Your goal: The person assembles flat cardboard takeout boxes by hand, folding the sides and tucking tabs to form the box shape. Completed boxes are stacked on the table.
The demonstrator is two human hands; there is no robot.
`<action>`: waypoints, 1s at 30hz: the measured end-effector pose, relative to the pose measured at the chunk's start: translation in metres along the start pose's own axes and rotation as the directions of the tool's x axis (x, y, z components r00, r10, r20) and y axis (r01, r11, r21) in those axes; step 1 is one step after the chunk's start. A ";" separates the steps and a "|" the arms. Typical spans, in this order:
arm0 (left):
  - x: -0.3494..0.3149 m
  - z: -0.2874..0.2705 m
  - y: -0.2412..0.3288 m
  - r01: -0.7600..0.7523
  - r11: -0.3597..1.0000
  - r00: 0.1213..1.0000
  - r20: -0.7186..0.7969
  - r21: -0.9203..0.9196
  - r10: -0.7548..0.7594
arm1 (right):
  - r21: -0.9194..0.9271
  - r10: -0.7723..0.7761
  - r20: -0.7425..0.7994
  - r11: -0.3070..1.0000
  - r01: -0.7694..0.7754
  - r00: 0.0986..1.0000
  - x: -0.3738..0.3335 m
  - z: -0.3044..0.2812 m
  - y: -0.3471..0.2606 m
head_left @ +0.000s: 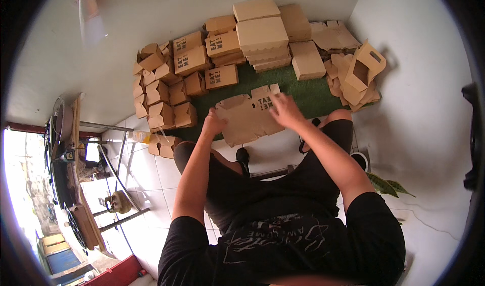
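A flat, unfolded brown cardboard box blank [245, 124] with dark print and cut flaps is held up over my knees. My left hand [216, 123] is closed on its left edge, the thumb lying on the board. My right hand [287, 112] is closed at the upper right side, its fingers at the printed flap. Part of the board's right edge is hidden behind that hand. Beyond it, folded printed boxes [221, 77] stand on a green mat [247, 83].
Small folded boxes [160, 115] are stacked at the left, large closed boxes [262, 33] at the back. Flat cardboard sheets [333, 35] and a handled carton [365, 66] lie at the right. A metal-framed rack [113, 162] with a gas canister [118, 202] stands left; a plant [384, 185] is right.
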State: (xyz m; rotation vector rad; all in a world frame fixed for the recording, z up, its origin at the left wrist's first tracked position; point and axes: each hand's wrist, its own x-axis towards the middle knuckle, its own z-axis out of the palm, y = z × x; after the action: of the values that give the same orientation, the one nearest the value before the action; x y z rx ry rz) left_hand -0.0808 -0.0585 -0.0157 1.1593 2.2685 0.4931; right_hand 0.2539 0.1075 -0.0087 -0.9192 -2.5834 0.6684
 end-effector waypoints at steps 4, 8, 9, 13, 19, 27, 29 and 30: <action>0.001 0.001 0.002 -0.004 0.999 1.000 -0.025 -0.040 0.003 | -0.032 0.343 0.034 0.939 -0.342 0.939 0.012 0.006 0.054; -0.011 0.014 0.020 -0.088 0.996 0.984 -0.157 -0.015 0.085 | 0.146 0.408 0.104 0.896 -0.419 0.907 0.017 0.007 0.061; -0.015 0.016 0.029 -0.078 0.997 0.983 -0.169 0.001 0.077 | 0.146 0.410 0.132 0.892 -0.427 0.902 0.020 0.007 0.057; -0.037 0.024 0.065 -0.288 0.909 0.933 -0.124 0.302 0.337 | 0.095 0.466 0.081 0.876 -0.473 0.881 0.024 0.012 0.035; -0.044 0.031 0.085 -0.378 0.835 0.926 0.156 0.400 0.345 | -0.181 0.080 -0.055 0.979 -0.089 0.995 0.010 0.033 0.013; -0.033 0.044 0.067 -0.373 0.812 0.928 0.165 0.448 0.335 | -0.311 0.264 0.094 0.924 -0.224 0.960 -0.001 0.046 0.011; -0.032 0.048 0.062 -0.379 0.808 0.924 0.145 0.451 0.353 | -0.311 0.283 0.060 0.917 -0.251 0.957 0.001 0.045 0.016; -0.030 0.051 0.060 -0.382 0.803 0.922 0.134 0.456 0.363 | -0.367 0.287 0.047 0.896 -0.251 0.957 0.000 0.044 0.019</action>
State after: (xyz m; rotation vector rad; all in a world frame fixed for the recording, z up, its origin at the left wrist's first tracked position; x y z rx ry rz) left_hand 0.0024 -0.0458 -0.0142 1.8666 2.1886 0.0355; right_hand 0.2440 0.1065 -0.0561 -1.4119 -2.7465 0.3147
